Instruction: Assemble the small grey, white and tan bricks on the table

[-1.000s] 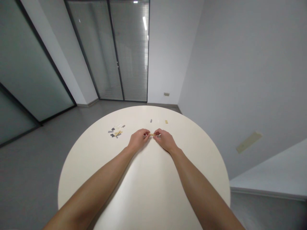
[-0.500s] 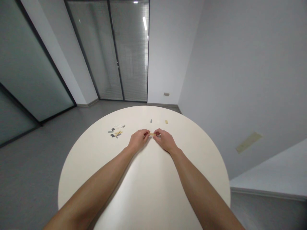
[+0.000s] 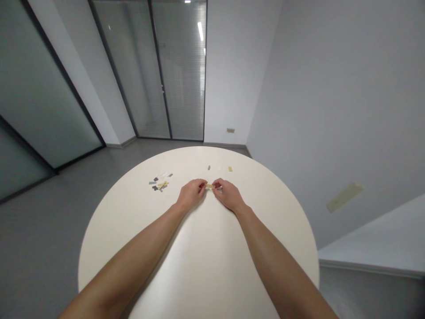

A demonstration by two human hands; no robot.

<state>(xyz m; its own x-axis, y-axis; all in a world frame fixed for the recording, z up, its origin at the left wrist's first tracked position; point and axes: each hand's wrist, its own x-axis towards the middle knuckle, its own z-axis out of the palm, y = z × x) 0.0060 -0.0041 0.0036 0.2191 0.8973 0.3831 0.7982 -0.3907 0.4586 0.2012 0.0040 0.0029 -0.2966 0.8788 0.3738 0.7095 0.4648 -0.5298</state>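
Between my hands, over the middle of the round white table [image 3: 206, 248], is a small tan building-block piece [image 3: 209, 186]. My left hand [image 3: 193, 191] pinches its left end with thumb and fingers. At the other end, the fingertips of my right hand [image 3: 227, 194] are closed on the same piece. Its fine shape is too small to make out. Beyond my hands lie a small grey piece [image 3: 209, 168] and a flat yellow piece [image 3: 230, 169], apart from each other.
Left of my hands is a loose pile of small pieces: tan ones [image 3: 162, 185], dark grey ones [image 3: 155, 188] and white ones [image 3: 162, 175]. A glass partition [image 3: 179, 88] stands behind the table, and a plain wall [image 3: 332, 110] rises on the right.
The tan piece appears slightly straighter between my fingertips. Both hands keep their places, and the loose pieces have not moved on the table.
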